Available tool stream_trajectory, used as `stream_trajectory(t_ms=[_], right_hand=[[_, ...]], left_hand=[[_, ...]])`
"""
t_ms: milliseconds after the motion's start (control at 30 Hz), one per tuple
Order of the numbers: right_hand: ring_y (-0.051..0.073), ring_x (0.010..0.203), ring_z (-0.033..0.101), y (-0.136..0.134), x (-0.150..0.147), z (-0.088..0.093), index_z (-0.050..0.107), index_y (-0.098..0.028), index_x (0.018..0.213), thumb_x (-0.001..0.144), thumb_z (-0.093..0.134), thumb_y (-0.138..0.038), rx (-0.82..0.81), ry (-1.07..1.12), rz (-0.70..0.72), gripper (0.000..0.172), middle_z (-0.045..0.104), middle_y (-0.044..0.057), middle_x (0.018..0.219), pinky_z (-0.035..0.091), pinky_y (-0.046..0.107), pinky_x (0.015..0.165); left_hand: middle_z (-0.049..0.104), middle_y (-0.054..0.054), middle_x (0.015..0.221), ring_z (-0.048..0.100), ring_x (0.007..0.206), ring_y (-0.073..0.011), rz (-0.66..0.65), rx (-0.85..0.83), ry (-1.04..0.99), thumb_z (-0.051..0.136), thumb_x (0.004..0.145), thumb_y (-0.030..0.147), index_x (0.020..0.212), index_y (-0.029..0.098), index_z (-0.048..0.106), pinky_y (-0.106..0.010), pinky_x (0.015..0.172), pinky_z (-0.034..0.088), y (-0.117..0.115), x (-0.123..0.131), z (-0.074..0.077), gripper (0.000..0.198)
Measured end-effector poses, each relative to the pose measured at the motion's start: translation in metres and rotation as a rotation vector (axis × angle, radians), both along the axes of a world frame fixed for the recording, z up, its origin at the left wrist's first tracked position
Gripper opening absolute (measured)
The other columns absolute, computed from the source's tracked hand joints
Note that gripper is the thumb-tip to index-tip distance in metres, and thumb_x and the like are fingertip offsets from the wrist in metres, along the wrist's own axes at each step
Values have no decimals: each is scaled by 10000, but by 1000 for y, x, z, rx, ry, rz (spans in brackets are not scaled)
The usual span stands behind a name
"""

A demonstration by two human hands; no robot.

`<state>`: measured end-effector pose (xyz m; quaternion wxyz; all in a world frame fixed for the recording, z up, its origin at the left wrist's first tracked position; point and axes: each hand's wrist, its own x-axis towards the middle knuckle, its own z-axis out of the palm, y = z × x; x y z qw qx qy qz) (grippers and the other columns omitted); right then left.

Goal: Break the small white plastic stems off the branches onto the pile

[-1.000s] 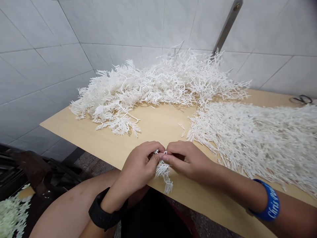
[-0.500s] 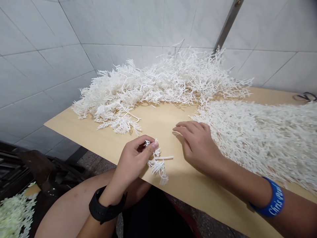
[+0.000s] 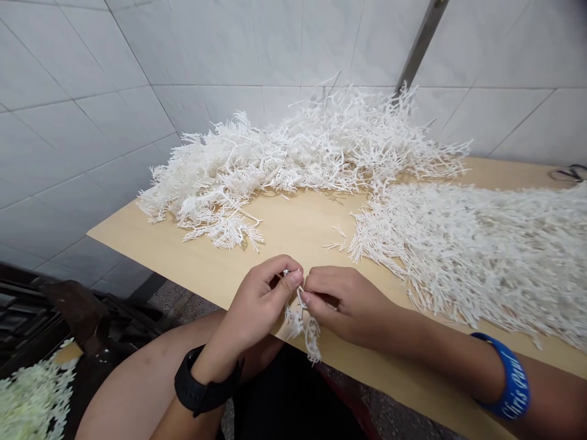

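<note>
My left hand (image 3: 262,300) pinches the top of a small white artificial plant sprig (image 3: 300,321) between thumb and forefinger. Right beside it, my right hand (image 3: 342,299) is closed, its thumb and forefinger gripping the same sprig at a stem. The sprig's feathery ends dangle below my fingers, over the table's front edge. What lies right under the fingertips is hidden. A few loose white bits (image 3: 338,238) rest on the table (image 3: 211,269) past my right hand.
A tangled heap of white branching sprigs (image 3: 293,146) lies along the tiled wall. To the right spreads a flat pile of loose white pieces (image 3: 477,256). Pale green-white flowers (image 3: 34,397) sit low at the left, near dark wooden furniture (image 3: 87,324). A black cord (image 3: 571,173) lies far right.
My right hand has come back from the flat pile to the sprig and closed on it. Loose bits now lie where that hand was. My left hand has shifted slightly right.
</note>
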<state>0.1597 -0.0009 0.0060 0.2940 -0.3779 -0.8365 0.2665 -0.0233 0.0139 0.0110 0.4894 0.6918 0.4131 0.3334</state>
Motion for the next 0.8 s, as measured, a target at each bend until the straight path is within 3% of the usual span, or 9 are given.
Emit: stream_trajectory(t_ms=[100, 200, 333, 433, 567, 667, 800], right_hand=[[106, 548, 339, -10, 0, 7, 299, -210, 621, 845, 465, -100, 128, 94, 63, 300, 348, -51, 577, 290, 260, 565], [120, 556, 340, -13, 4, 12, 327, -212, 630, 838, 470, -100, 269, 71, 73, 277, 366, -41, 581, 297, 279, 576], [183, 692, 479, 5, 18, 7, 524, -168, 750, 945, 442, -186, 369, -242, -232, 212, 546, 47, 729, 349, 328, 659], [252, 903, 560, 20, 30, 1, 604, -149, 919, 920, 453, -113, 364, -406, -447, 155, 638, 109, 964, 369, 387, 779], [285, 1076, 552, 19, 31, -2, 618, -165, 1054, 826, 438, 7, 379, -292, -469, 337, 637, 118, 1146, 359, 437, 889], [232, 1012, 580, 12, 22, 2, 625, -165, 1029, 857, 437, -31, 257, -24, -310, 288, 659, 98, 1062, 410, 382, 881], [163, 818, 598, 6, 6, 8, 653, -190, 1038, 897, 562, -227, -199, 158, -90, 171, 680, 42, 950, 445, 277, 728]], left_hand=[[498, 23, 651, 452, 609, -119, 180, 20, -36, 508, 942, 383, 724, 184, 519, -237, 585, 365, 3, -3, -6, 295], [478, 34, 629, 423, 564, -109, 298, 30, -77, 523, 936, 407, 737, 190, 512, -231, 545, 338, 6, -4, -10, 295], [530, 15, 671, 467, 620, -114, 249, 30, -60, 566, 916, 414, 757, 176, 573, -227, 588, 367, 5, -5, -8, 287], [585, 1, 705, 493, 633, -113, 293, 12, -89, 567, 915, 425, 763, 173, 583, -226, 607, 387, 4, -5, -8, 294], [562, 26, 608, 495, 566, -99, 287, -20, -98, 593, 900, 424, 755, 174, 603, -208, 564, 385, 3, -4, -7, 289], [514, 54, 535, 471, 501, -89, 294, -40, -135, 610, 889, 408, 755, 179, 598, -196, 510, 365, 1, -2, -5, 265], [541, 55, 544, 478, 503, -89, 268, -24, -129, 600, 895, 372, 788, 178, 605, -193, 504, 371, -1, 2, -4, 222]])
